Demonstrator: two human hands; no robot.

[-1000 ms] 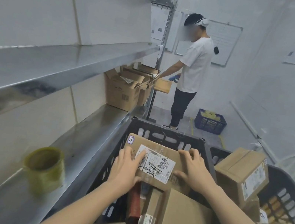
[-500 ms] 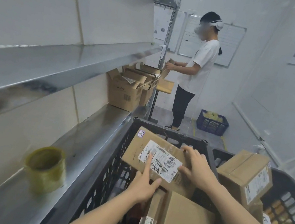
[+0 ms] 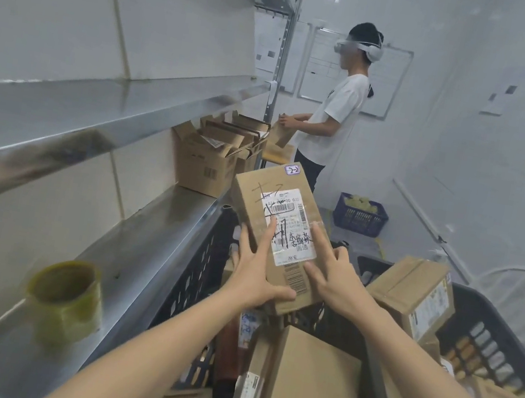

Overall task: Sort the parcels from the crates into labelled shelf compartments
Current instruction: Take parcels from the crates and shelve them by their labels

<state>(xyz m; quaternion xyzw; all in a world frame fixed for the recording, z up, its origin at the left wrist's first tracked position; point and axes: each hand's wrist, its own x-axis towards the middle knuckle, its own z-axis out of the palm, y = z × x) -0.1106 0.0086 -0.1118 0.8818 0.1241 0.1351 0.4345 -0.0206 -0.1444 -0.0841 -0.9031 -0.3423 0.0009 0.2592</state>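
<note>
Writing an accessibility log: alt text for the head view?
The left hand and right hand hold a cardboard parcel tagged 2-2 above a black crate. Left, a steel shelf carries a tape roll; another person stands beyond.

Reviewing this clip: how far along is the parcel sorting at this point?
Done: little shows; some opened cartons stand far along the lower shelf. In hand: the left hand and right hand hold one labelled parcel, stickered 2-2, above the black crate. Left: that crate and the second crate beside it hold many more parcels.
</note>
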